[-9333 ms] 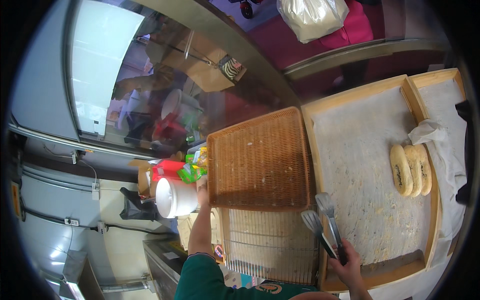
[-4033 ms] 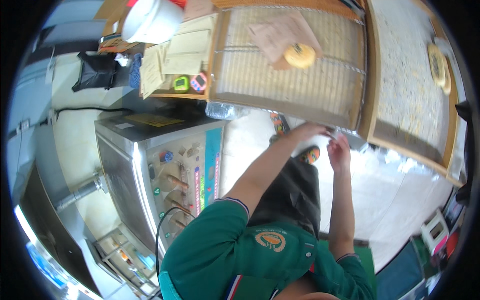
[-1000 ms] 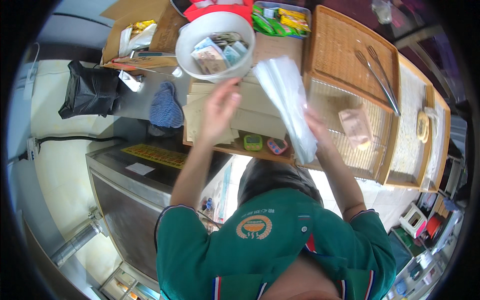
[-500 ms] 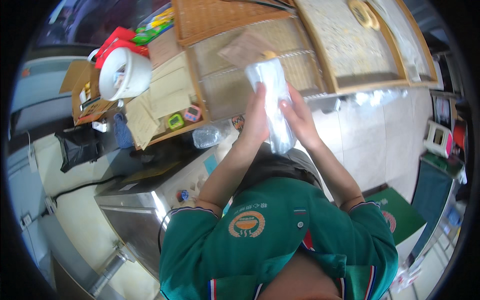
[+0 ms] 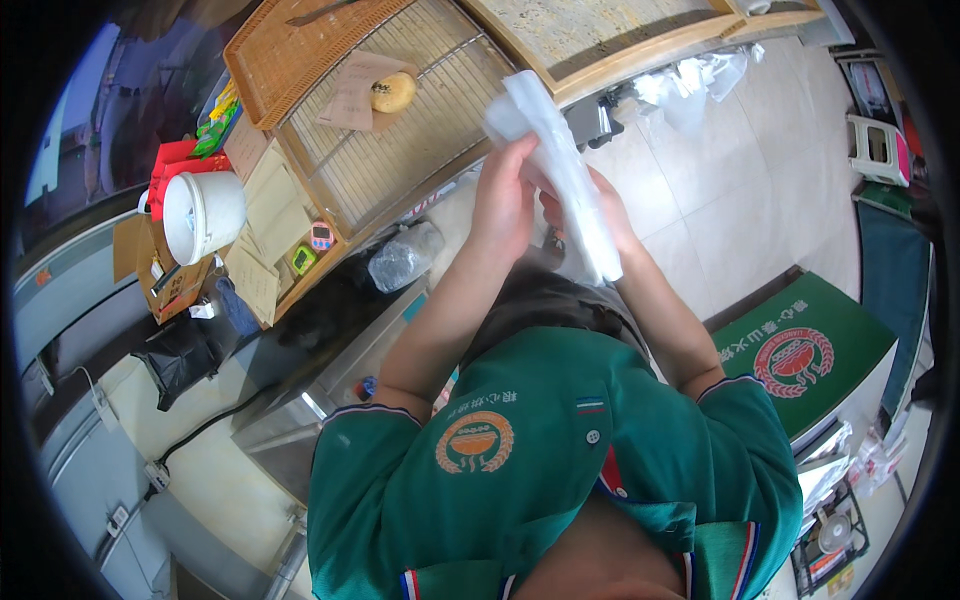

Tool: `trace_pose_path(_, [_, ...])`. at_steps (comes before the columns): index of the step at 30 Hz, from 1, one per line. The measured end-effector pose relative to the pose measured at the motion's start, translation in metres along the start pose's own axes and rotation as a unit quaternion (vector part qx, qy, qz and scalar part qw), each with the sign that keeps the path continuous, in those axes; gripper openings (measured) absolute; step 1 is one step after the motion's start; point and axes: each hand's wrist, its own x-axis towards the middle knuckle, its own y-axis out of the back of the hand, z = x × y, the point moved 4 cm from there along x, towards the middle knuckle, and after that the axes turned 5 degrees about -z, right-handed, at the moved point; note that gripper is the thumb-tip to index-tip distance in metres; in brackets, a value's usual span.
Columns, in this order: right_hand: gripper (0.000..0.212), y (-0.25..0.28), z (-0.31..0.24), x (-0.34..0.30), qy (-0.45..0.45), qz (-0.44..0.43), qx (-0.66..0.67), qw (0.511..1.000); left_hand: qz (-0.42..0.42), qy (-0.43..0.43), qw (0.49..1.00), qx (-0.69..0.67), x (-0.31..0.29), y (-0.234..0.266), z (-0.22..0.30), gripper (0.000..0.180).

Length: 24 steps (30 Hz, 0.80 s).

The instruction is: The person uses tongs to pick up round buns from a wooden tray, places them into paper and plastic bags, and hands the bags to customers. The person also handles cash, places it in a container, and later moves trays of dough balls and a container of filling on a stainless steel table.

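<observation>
A flat, folded bundle of whitish translucent plastic bags (image 5: 568, 165) is held up in front of my body, beyond the counter's front edge. My left hand (image 5: 506, 190) is closed on its left side, thumb along the plastic. Behind the bundle, my right hand (image 5: 608, 212) grips from the right; part of its fingers is hidden by the plastic. On the wire rack (image 5: 430, 150) to the far left of my hands, a round golden bun (image 5: 393, 92) rests partly on a brown paper bag (image 5: 350, 98).
Left of the rack stand brown paper bags (image 5: 262, 235), two small timers (image 5: 303, 260), a white bucket (image 5: 205, 215) and a cardboard box (image 5: 180, 290). A woven tray (image 5: 285, 55) lies at the back. Clear plastic (image 5: 405, 258) hangs below the counter edge. A green box (image 5: 800, 350) stands right.
My view has turned, so the counter sits further left. The plastic bundle has tilted and shows more edge-on, and my right hand has moved behind it. The bun shows more fully.
</observation>
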Motion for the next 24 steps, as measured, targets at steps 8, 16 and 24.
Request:
trace_pose_path(8, [0.046,0.009,-0.006,-0.026,0.051,0.063,-0.082,0.993,0.035,0.057,0.998,0.022,0.000,-0.010,-0.012,0.025])
trace_pose_path(16, [0.035,0.025,-0.037,-0.054,0.116,0.124,-0.238,0.956,0.050,-0.021,0.998,0.011,-0.003,-0.014,-0.028,0.024])
trace_pose_path(24, [0.028,-0.009,-0.051,-0.073,0.241,0.131,-0.409,0.870,0.029,0.003,0.999,-0.017,-0.005,-0.015,-0.031,0.024])
